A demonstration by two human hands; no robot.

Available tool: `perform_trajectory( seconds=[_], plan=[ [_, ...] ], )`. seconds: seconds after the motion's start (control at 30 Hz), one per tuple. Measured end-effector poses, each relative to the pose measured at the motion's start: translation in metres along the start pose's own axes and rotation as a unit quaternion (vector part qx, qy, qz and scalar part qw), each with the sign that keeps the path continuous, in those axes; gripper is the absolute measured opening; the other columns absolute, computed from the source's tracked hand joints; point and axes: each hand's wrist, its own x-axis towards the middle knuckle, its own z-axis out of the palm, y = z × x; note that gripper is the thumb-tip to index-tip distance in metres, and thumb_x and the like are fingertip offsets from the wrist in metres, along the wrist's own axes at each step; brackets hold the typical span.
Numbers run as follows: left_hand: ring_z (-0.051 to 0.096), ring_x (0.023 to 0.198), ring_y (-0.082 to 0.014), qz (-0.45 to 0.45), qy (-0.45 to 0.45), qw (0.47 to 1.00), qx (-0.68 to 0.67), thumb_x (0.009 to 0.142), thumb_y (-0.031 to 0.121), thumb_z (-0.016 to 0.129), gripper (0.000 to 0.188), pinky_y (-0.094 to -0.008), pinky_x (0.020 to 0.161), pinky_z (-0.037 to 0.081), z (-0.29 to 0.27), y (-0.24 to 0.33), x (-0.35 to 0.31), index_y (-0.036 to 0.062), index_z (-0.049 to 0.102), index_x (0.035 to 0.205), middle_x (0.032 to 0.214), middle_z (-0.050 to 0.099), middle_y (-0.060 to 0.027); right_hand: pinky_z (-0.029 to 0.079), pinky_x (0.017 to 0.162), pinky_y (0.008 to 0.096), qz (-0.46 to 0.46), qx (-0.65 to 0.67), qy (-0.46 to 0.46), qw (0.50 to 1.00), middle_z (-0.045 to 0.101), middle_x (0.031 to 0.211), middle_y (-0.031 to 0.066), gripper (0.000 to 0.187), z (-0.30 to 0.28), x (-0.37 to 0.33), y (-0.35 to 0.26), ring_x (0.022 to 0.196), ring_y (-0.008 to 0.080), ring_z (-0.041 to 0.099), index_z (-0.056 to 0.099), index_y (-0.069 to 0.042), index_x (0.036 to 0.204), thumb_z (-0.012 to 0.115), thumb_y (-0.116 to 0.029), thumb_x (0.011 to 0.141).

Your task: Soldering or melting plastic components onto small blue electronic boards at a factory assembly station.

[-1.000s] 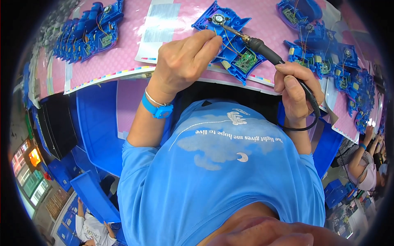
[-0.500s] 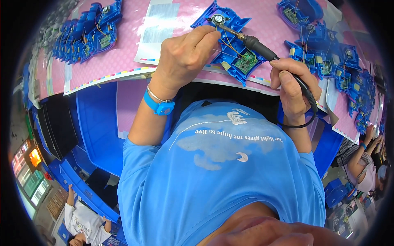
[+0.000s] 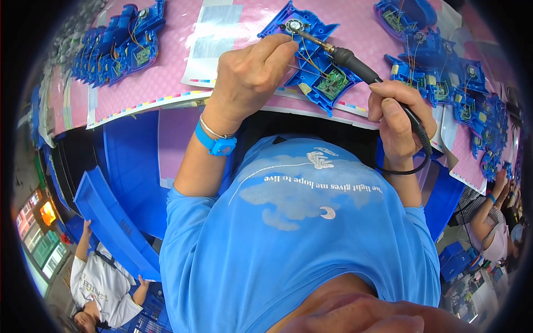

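My right hand point(image 3: 402, 114) grips a soldering iron point(image 3: 358, 65) with a black handle and cable. Its metal tip reaches left to the small round speaker point(image 3: 293, 25) in an open blue plastic housing point(image 3: 311, 55). My left hand point(image 3: 252, 77) is closed in a pinch at the housing's left edge, close below the speaker. A thin silvery wire point(image 3: 302, 69) sticks out from under its fingers; the fingertips hide the pinch itself. Thin coloured wires run from the speaker to a green circuit board point(image 3: 332, 83) in the housing's lower part.
Similar blue housings with boards and wires are gathered at the right point(image 3: 469, 83), and a row of them point(image 3: 119, 47) stands at the left. Pink patterned sheets point(image 3: 166, 61) cover the table. A blue bin point(image 3: 130, 188) stands below its edge. Lower left, a co-worker point(image 3: 105, 283) holds a blue tray point(image 3: 114, 222).
The iron and my right hand have shifted very slightly; the tip stays at the speaker. My left hand keeps its place. At lower left, the co-worker and the blue tray have moved.
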Motion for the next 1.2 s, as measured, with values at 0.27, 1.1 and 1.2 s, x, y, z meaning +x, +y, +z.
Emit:
perform_trajectory(
  seconds=[0.27,1.1,1.2],
  plan=[
    [0.074,0.074,-0.0191,-0.023,-0.010,0.999,-0.027,0.078,0.006,0.083,0.023,-0.0265,0.059,0.057,-0.002,0.003,0.004,0.0045,0.073,0.099,0.098,0.076,-0.0054,0.043,0.060,0.0293,0.011,-0.001,0.005,1.000,0.062,0.075,0.0124,0.030,-0.001,0.000,-0.001,0.065,0.0169,0.057,0.068,0.012,0.111,0.060,-0.010,0.092],
    [0.075,0.089,-0.0275,-0.115,-0.120,0.964,-0.207,0.075,0.000,0.083,0.040,-0.0348,0.074,0.062,-0.033,0.021,-0.006,0.0110,0.075,0.112,0.118,0.072,-0.0102,0.044,0.059,0.0253,-0.022,0.032,0.109,0.993,0.066,0.076,0.0090,0.020,-0.024,-0.007,-0.006,0.062,0.0121,0.058,0.072,0.009,0.105,0.061,-0.004,0.093],
    [0.073,0.088,-0.0309,-0.053,-0.124,0.973,-0.185,0.081,0.001,0.073,0.036,-0.0383,0.073,0.060,-0.019,0.019,0.003,0.0110,0.070,0.115,0.126,0.068,-0.0082,0.044,0.059,0.0268,-0.054,0.058,0.135,0.988,0.064,0.077,0.0127,0.021,-0.025,-0.009,-0.001,0.062,0.0135,0.056,0.069,0.013,0.107,0.058,0.002,0.093]
  ],
)
